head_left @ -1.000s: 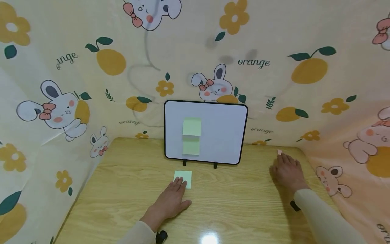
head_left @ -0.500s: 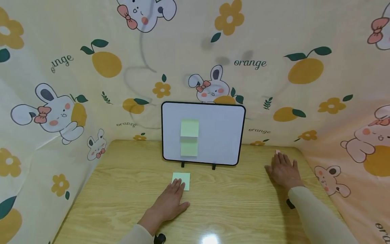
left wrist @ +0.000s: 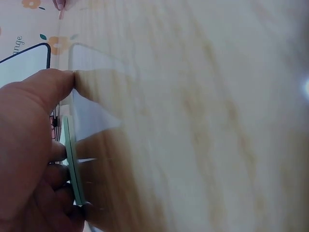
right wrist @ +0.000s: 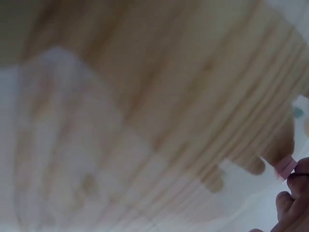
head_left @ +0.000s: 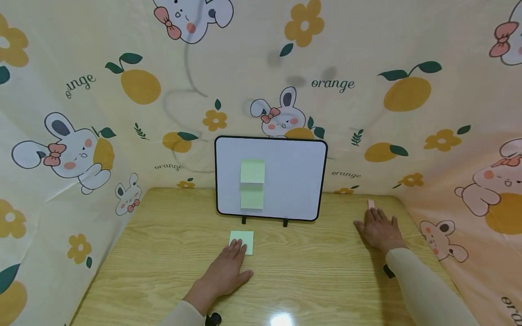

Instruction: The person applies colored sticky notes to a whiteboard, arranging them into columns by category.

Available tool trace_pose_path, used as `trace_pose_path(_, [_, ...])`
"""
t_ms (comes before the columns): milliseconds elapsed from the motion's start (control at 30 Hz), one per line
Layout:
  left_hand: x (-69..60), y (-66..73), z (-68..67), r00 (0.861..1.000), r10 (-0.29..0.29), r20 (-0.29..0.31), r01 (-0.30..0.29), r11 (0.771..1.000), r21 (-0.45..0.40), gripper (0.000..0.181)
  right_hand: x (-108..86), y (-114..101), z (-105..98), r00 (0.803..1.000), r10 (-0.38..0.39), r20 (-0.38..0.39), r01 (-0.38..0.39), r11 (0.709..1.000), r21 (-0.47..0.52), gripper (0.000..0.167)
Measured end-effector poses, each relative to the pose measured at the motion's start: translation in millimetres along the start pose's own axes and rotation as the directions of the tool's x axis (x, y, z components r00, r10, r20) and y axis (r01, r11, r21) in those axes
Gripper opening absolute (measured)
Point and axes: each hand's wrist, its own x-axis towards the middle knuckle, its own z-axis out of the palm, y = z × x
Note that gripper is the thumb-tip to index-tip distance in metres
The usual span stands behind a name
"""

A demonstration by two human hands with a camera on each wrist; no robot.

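On the wood-grain table [head_left: 306, 271], the square pale-green paper pad [head_left: 244, 235] lies partly under my left hand [head_left: 223, 273], fingers straight, probably so it can't slide, right hand [head_left: 381, 230] likewise touching the small pink paper block [head_left: 371, 203], neither gripping, black-framed whiteboard [head_left: 291, 176] standing behind.

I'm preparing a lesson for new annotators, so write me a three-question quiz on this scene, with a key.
1. What colour are the square paper notes on the black-framed rectangular whiteboard?
2. True or false: the left hand touches the square pale-green paper pad on the wood-grain table.
3. Which is nearest the right hand? A) the whiteboard B) the small pink paper piece C) the pale-green pad

Key: 1. Pale green; 2. True; 3. B
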Motion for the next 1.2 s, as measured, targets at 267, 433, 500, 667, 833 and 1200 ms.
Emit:
trace_pose_path(267, [-0.5, -1.9, 0.7, 1.0, 0.001, -0.008, -0.001, 1.0, 0.006, 0.078, -5.1, -3, 0, 0.999, -0.041, 0.007, 0.041, 0.999, -0.019, 0.084])
trace_pose_path(433, [-1.2, -2.2, 0.1, 1.0, -0.003, -0.005, 0.003, 1.0, -0.01, 0.077, -11.2, -7, -2, 0.998, -0.068, 0.017, 0.068, 0.998, -0.007, 0.084])
trace_pose_path(500, [-1.3, -2.0, -0.3, 1.0, -0.004, -0.004, 0.004, 1.0, -0.017, 0.077, -14.0, -9, -2, 0.996, -0.084, 0.017, 0.084, 0.996, 0.001, 0.083])
trace_pose_path(667, [-0.8, -2.1, -0.1, 1.0, -0.006, 0.003, 0.006, 1.0, -0.014, 0.077, -20.3, -12, 0, 0.993, -0.122, 0.006, 0.122, 0.993, 0.003, 0.08])
trace_pose_path(833, [-0.2, -2.3, 0.7, 1.0, -0.006, 0.007, 0.006, 1.0, -0.005, 0.077, -27.1, -15, 1, 0.988, -0.151, 0.009, 0.151, 0.988, 0.037, 0.079])
trace_pose_path(1200, [0.1, -2.6, 2.3, 1.0, -0.012, 0.018, 0.012, 1.0, 0.005, 0.078, -42.6, -33, 7, 0.975, -0.221, -0.02, 0.222, 0.974, 0.04, 0.077])
